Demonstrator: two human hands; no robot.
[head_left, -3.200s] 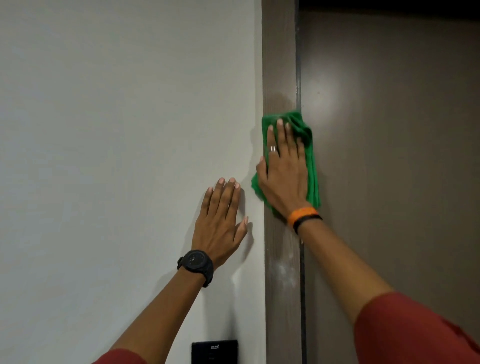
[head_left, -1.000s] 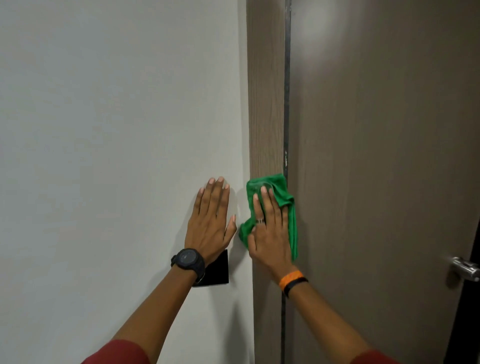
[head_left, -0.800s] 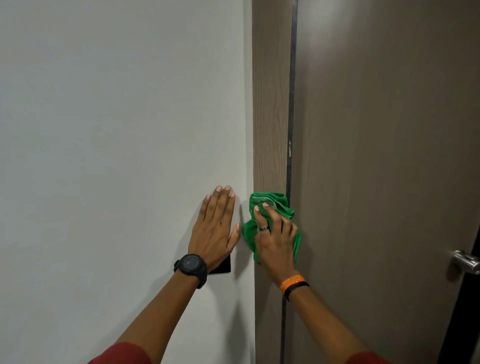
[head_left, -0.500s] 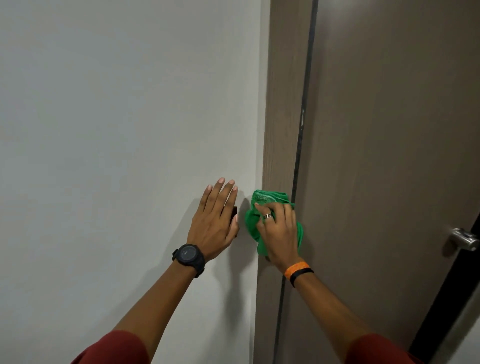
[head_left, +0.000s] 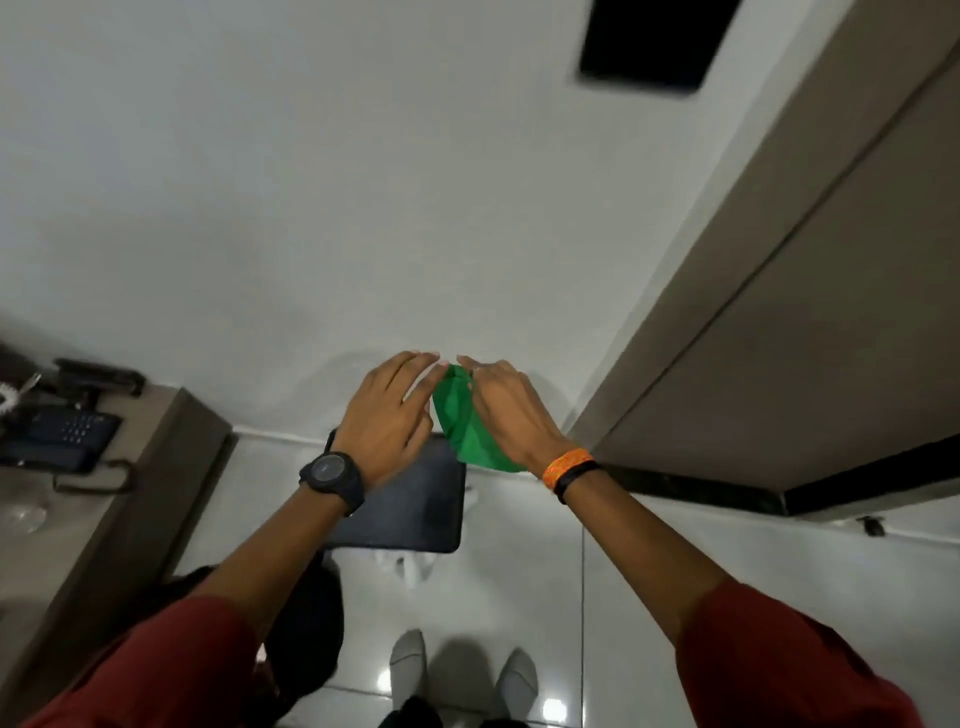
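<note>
Plain white wall (head_left: 363, 182) ahead, glossy pale floor tiles (head_left: 649, 571) below, all seen steeply from above and slightly blurred. At the middle, in front of the wall's foot, both hands close together at a green cloth (head_left: 470, 436). Right hand (head_left: 506, 410) curled over the cloth's upper edge and gripping it, most of the fabric hanging under the palm toward the wrist. Left hand (head_left: 387, 415) just beside it, fingers long and nearly straight, tips meeting the cloth's top corner; impossible to tell through the blur whether pinching or only touching. Black watch (head_left: 332, 480) on the left wrist, orange band (head_left: 567, 464) with a black one next to it on the right, red sleeves (head_left: 779, 665) on both forearms. Directly beneath the hands, a dark rectangular container (head_left: 415, 504) on the floor against the wall. Nearer the lower edge, two feet in pale socks (head_left: 410, 660). To the left, a brown desk (head_left: 130, 493) with a dark telephone (head_left: 62, 431). To the right, a brown door (head_left: 831, 338) in its frame, black threshold strip (head_left: 701, 488) at its base. High on the wall, a black panel (head_left: 654, 41).
</note>
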